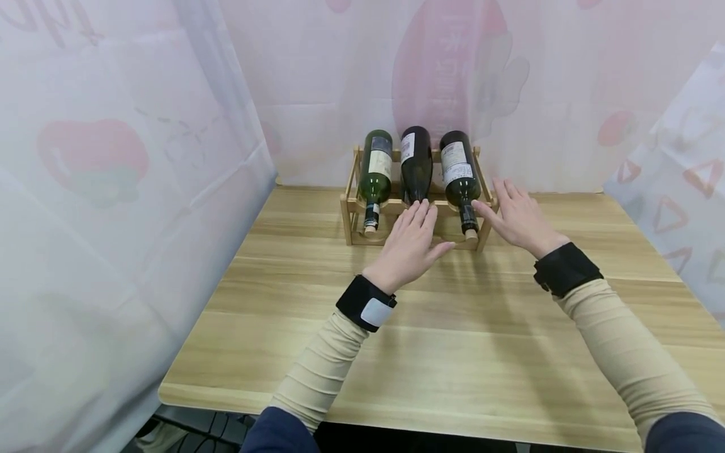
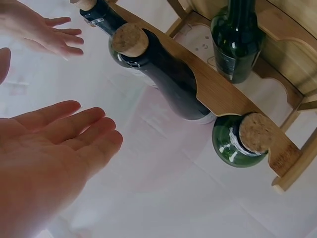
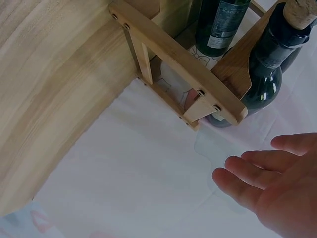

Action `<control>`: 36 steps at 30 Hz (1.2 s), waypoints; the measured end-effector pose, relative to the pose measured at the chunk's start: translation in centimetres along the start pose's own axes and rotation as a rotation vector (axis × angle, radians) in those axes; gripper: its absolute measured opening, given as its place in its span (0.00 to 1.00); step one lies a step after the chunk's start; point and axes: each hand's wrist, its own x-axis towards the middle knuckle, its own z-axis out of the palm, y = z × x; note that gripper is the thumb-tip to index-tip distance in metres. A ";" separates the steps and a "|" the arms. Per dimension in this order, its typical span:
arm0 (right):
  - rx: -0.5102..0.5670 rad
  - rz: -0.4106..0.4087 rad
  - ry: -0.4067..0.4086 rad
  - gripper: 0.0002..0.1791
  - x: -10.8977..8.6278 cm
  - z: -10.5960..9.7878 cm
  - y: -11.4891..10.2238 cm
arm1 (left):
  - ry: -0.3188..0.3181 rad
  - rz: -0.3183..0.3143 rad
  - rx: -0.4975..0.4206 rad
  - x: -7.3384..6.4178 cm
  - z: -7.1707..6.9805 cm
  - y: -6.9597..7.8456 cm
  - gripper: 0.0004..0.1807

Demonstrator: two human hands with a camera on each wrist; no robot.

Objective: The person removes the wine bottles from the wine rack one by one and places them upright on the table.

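A wooden wine rack (image 1: 347, 221) stands at the back of the table, with three corked wine bottles lying neck-forward on its upper level: a green bottle (image 1: 379, 165) at left, a dark bottle (image 1: 416, 160) in the middle, and another dark bottle (image 1: 456, 165) at right. My left hand (image 1: 403, 248) is in front of the middle bottle, covering its neck in the head view; the left wrist view shows a gap between them. To the right of the rack, my right hand (image 1: 522, 219) is held with fingers extended. Both hands hold nothing. On the lower level is a green bottle (image 2: 237, 52).
The wooden table (image 1: 453, 352) extends toward me, with its front edge near my forearms. White printed cloth (image 1: 317, 126) hangs behind the rack and along both sides. Cables (image 1: 212, 434) show beneath the table at lower left.
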 end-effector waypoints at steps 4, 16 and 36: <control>-0.002 0.003 -0.004 0.49 0.3 -0.1 0.0 | -0.016 0.008 0.002 0.3 0.1 0.6 0.41; 0.033 0.020 -0.001 0.50 1.7 -1.1 -0.7 | -0.021 0.036 0.025 1.4 0.7 1.4 0.42; 0.121 0.046 -0.020 0.50 3.3 -0.9 -0.6 | -0.044 0.019 -0.064 2.5 2.3 3.1 0.42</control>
